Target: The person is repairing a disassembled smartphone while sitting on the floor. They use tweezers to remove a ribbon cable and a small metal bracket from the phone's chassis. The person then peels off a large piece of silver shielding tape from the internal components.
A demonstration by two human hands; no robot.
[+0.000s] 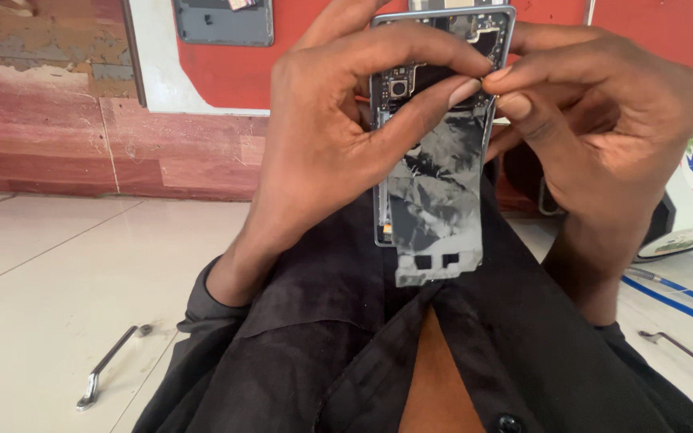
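Observation:
An opened phone [411, 84] with its back cover off is held upright in front of me, its camera module and circuit board showing. A crinkled grey-black film sheet [436, 200] hangs loose over its lower half, past the bottom edge. My left hand [326, 136] grips the phone from the left, thumb across the board. My right hand [603, 120] is at the phone's right edge, thumb and forefinger pinching at the film's top corner, touching my left thumb tip.
My black shirt [322, 353] fills the lower frame. A metal handle [106, 367] lies on the white tiled floor at the left, another metal handle [687, 353] at the right with blue cables [667, 297]. A grey panel [222, 22] leans on the red wall.

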